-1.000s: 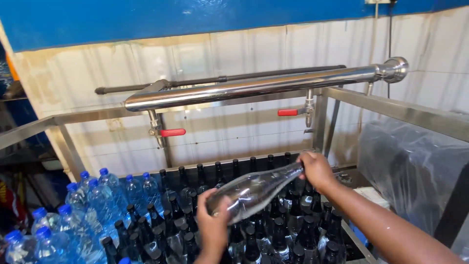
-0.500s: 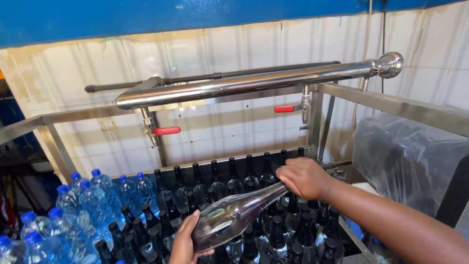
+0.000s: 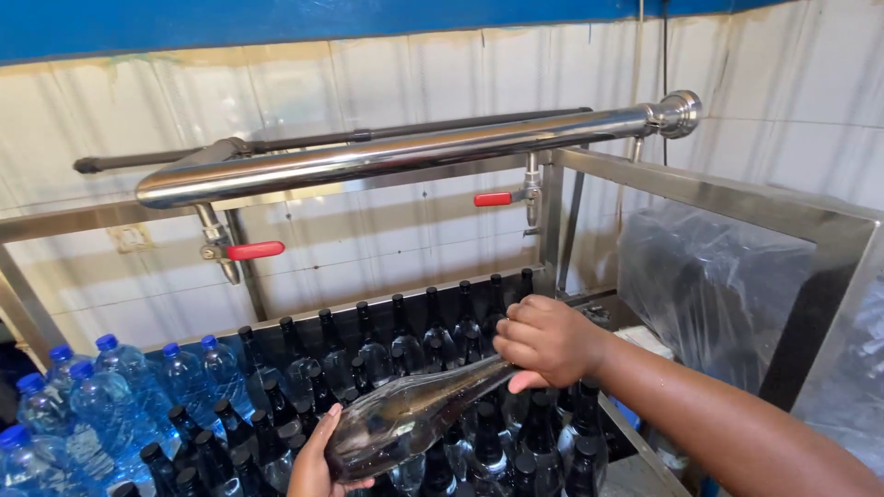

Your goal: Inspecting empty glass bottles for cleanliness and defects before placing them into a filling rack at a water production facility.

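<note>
Hands: 2. Clear glass bottle (image 3: 405,419) held: 1. Red valve handles (image 3: 255,249): 2. Steel pipe (image 3: 396,155): 1. Blue-capped bottles (image 3: 138,377), left: about 8. Black-capped bottles (image 3: 405,345): dozens, uncountable.

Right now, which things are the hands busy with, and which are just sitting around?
In use:
- clear glass bottle, held tilted
- right hand, at its neck
- left hand, under its base

Just sitting:
- black-capped bottles
- blue-capped bottles
- steel pipe
- red valve handles
- plastic-wrapped bundle

clear glass bottle (image 3: 410,419) | empty | tilted, neck up-right | above black-capped bottles (image 3: 405,340)
</note>
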